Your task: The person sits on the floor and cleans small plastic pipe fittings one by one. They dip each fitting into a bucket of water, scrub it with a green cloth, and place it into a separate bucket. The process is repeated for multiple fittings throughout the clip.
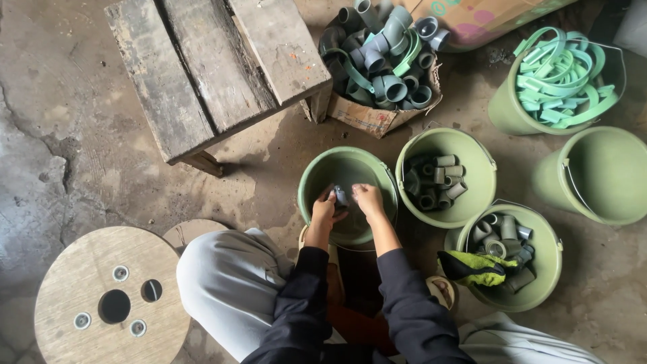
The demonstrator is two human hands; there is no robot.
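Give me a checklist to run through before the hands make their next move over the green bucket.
1. Both hands over the green bucket: ok; left hand and right hand meet above it.
2. Hold on the small grey fitting: ok, it sits between both hands.
3. Which fingers close on it: cannot tell.
4. Bucket bottom bare: cannot tell, the hands cover part.
5. Supply of grey pipe fittings in the cardboard box: ok, heaped.
6. Neighbouring bucket of short pipe pieces has room: ok.
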